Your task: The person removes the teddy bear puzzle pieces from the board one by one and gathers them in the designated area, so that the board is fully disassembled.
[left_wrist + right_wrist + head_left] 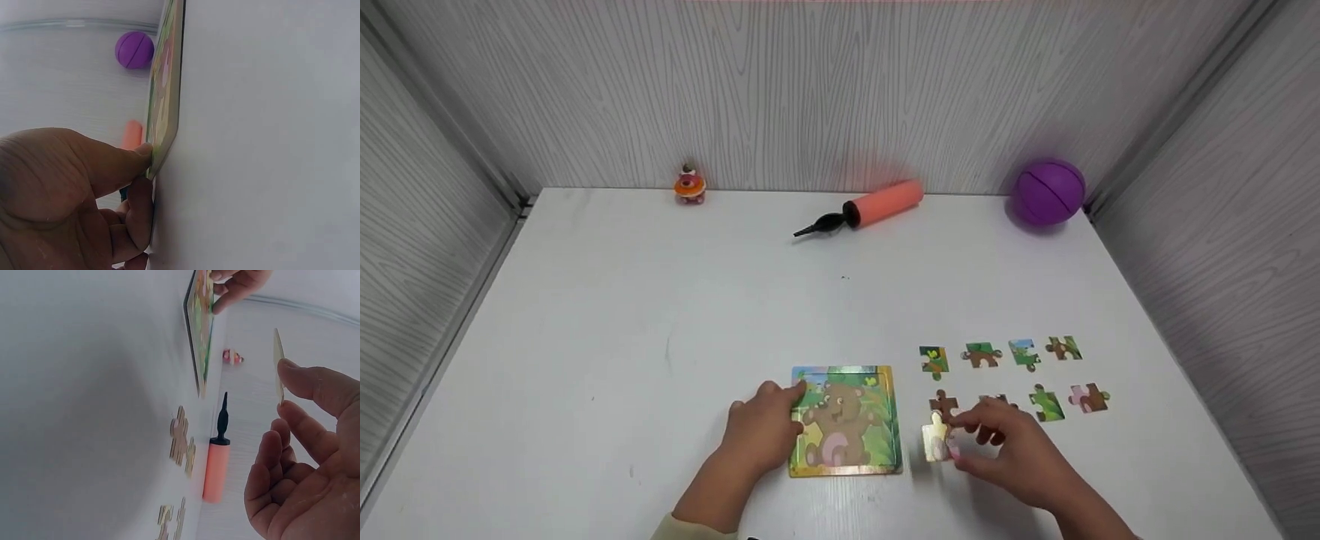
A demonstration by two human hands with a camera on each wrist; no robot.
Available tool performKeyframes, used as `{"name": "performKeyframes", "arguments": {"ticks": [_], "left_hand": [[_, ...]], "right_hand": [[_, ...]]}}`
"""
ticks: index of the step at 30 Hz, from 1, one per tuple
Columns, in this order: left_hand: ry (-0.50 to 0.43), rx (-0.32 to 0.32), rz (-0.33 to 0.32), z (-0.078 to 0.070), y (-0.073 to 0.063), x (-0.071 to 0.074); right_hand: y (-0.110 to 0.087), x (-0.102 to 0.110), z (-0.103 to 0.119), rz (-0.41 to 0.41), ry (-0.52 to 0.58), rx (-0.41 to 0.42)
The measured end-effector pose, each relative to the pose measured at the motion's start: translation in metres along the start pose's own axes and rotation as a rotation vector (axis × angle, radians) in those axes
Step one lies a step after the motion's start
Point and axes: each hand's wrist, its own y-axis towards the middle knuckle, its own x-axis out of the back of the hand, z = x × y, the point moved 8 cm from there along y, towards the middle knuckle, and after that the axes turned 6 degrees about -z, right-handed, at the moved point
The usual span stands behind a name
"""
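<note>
A square puzzle board with a printed bear lies flat on the white table. My left hand rests at its left side, index finger over the upper left edge and thumb lower on the same edge. In the left wrist view the thumb touches the board's edge. Just right of the board, my right hand pinches a jigsaw piece between thumb and forefinger, raised above the table. Seen edge-on in the right wrist view, the piece is thin and pale; the other fingers curl loosely.
Several loose jigsaw pieces lie in two rows to the right, some partly behind my right hand. Along the back stand a small figurine, an orange hand pump with a black nozzle, and a purple ball. Panelled walls surround the table.
</note>
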Motion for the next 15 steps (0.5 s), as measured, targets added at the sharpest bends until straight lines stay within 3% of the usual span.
{"name": "performKeyframes", "arguments": {"ticks": [10, 15], "left_hand": [[0.007, 0.008, -0.011, 0.0, -0.001, 0.0], [0.007, 0.008, -0.009, 0.0, -0.001, 0.0]], "right_hand": [[-0.006, 0.008, -0.021, 0.038, -0.049, 0.022], [-0.006, 0.005, -0.037, 0.087, -0.051, -0.067]]}}
